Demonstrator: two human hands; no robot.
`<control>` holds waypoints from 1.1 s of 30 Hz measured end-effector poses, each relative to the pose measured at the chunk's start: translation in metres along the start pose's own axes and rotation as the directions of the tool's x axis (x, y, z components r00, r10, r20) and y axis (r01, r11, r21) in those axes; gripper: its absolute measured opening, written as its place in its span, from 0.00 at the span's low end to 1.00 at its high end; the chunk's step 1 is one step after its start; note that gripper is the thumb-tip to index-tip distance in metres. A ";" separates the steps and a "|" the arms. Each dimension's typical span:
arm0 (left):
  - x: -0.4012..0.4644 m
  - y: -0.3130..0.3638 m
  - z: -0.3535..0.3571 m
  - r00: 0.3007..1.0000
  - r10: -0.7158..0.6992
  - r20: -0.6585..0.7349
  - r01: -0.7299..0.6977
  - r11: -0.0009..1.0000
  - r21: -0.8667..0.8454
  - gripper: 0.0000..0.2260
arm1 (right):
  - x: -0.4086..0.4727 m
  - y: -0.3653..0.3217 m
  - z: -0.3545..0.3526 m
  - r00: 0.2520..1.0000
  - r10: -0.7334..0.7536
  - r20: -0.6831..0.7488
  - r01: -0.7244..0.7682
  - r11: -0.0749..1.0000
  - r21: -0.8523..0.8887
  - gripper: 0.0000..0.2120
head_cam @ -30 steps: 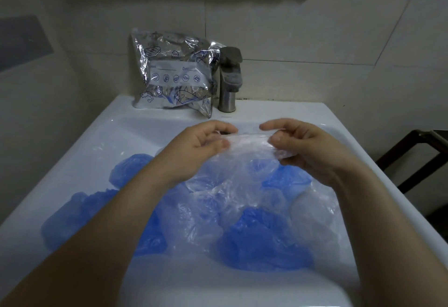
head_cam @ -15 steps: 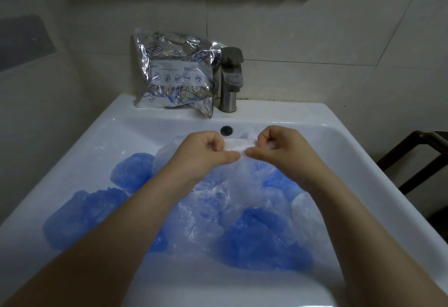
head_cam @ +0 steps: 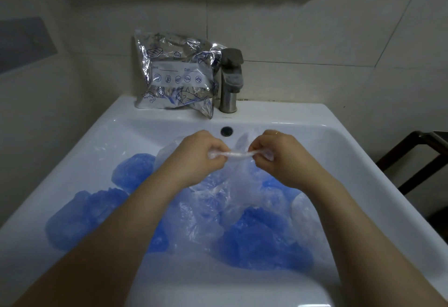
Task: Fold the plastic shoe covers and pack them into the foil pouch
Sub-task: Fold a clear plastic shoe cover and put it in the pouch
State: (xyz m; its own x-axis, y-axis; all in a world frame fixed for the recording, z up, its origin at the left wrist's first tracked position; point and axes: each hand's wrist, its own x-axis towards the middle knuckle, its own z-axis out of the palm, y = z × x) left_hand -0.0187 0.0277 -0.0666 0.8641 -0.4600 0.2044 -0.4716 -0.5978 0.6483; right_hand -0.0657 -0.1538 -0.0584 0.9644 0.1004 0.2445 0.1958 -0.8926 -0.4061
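My left hand (head_cam: 201,154) and right hand (head_cam: 274,154) pinch one clear cover (head_cam: 232,154) by its gathered rim over the basin (head_cam: 363,161). Many covers (head_cam: 261,241) lie unfolded below; the pouch (head_cam: 175,74) waits on the back ledge, so most remains.

The pouch (head_cam: 176,74) carries the only print. A pale label panel across its front has two headings, each followed by a blank line: the right one reads "Date", the left one ends in "ent", its first letters lost in a crease. Below them runs a row of five small round icons, too small to make out. Outline drawings of seafood and a steak cover the foil around it.
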 end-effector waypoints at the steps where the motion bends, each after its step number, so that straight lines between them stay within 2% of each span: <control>1: 0.001 -0.002 -0.003 1.000 0.021 -0.002 -0.021 0.998 0.054 0.04 | 0.000 0.001 -0.001 1.000 -0.024 -0.012 0.023 0.999 -0.031 0.06; 3: 0.002 -0.006 -0.009 1.000 0.025 0.004 -0.026 0.998 0.051 0.04 | 0.001 0.005 -0.002 0.999 -0.039 -0.007 0.039 0.997 -0.060 0.09; 4: 0.002 -0.007 -0.013 1.000 0.017 0.005 -0.017 1.000 -0.024 0.06 | 0.001 0.005 -0.003 1.000 -0.028 0.006 0.028 0.999 -0.018 0.09; 5: 0.002 -0.007 -0.017 1.000 -0.002 -0.013 0.000 0.987 -0.159 0.07 | 0.001 0.005 -0.004 1.000 -0.005 0.023 0.003 0.997 0.073 0.08; 7: 0.004 -0.003 -0.020 0.994 -0.052 -0.101 0.002 0.896 -0.444 0.07 | 0.000 0.001 -0.005 0.998 0.053 0.033 -0.060 0.952 0.301 0.07; 10: 0.005 0.009 -0.009 0.930 -0.209 -0.301 -0.035 0.766 -0.641 0.11 | -0.001 -0.006 -0.002 0.988 0.153 -0.026 -0.114 0.833 0.542 0.09; 11: 0.005 0.012 -0.005 0.906 -0.304 -0.294 -0.018 0.668 -0.744 0.14 | -0.002 -0.009 0.000 0.982 0.183 -0.042 -0.125 0.803 0.582 0.09; 12: 0.004 0.015 -0.001 0.898 -0.389 -0.207 0.030 0.523 -0.852 0.16 | -0.002 -0.012 0.004 0.976 0.208 -0.056 -0.133 0.786 0.603 0.09; 13: 0.003 0.017 0.003 0.902 -0.426 -0.073 0.104 0.378 -0.920 0.16 | -0.002 -0.014 0.008 0.971 0.228 -0.068 -0.139 0.776 0.615 0.09; 14: 0.001 0.019 0.008 0.903 -0.425 0.063 0.200 0.288 -0.937 0.15 | -0.001 -0.017 0.013 0.967 0.242 -0.078 -0.141 0.768 0.625 0.09; 16: -0.004 0.019 0.019 0.901 -0.377 0.214 0.340 0.309 -0.888 0.10 | 0.000 -0.021 0.021 0.963 0.254 -0.089 -0.140 0.754 0.641 0.10; 18: -0.006 0.019 0.027 0.902 -0.383 0.199 0.339 0.344 -0.875 0.06 | 0.000 -0.024 0.027 0.965 0.251 -0.073 -0.155 0.774 0.614 0.10; 21: -0.003 0.016 0.028 0.894 -0.415 0.169 0.325 0.342 -0.881 0.06 | -0.002 -0.026 0.030 0.974 0.221 -0.039 -0.166 0.827 0.538 0.09; 23: -0.002 0.015 0.024 0.886 -0.425 0.187 0.332 0.298 -0.895 0.06 | -0.004 -0.027 0.027 0.984 0.174 -0.039 -0.124 0.825 0.552 0.06; 25: 0.000 0.014 0.019 0.888 -0.412 0.205 0.327 0.252 -0.911 0.04 | -0.005 -0.027 0.022 0.994 0.098 -0.047 -0.056 0.830 0.555 0.07; 28: 0.001 0.014 0.012 0.891 -0.401 0.214 0.321 0.222 -0.921 0.04 | -0.005 -0.026 0.018 1.000 -0.020 -0.003 0.019 0.873 0.487 0.04; 31: -0.001 0.016 0.007 0.889 -0.405 0.212 0.326 0.237 -0.915 0.05 | -0.006 -0.024 0.015 0.994 -0.014 0.106 -0.058 0.767 0.639 0.04; 33: -0.002 0.017 0.005 0.891 -0.395 0.223 0.333 0.237 -0.913 0.05 | -0.008 -0.020 0.009 0.980 -0.049 0.192 -0.109 0.680 0.725 0.07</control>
State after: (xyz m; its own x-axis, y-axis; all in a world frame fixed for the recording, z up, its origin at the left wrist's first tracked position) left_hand -0.0295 0.0151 -0.0601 0.9172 -0.3201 -0.2371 0.3366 0.3043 0.8911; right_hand -0.0758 -0.1330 -0.0606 0.9698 0.2266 0.0901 0.1572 -0.2988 -0.9413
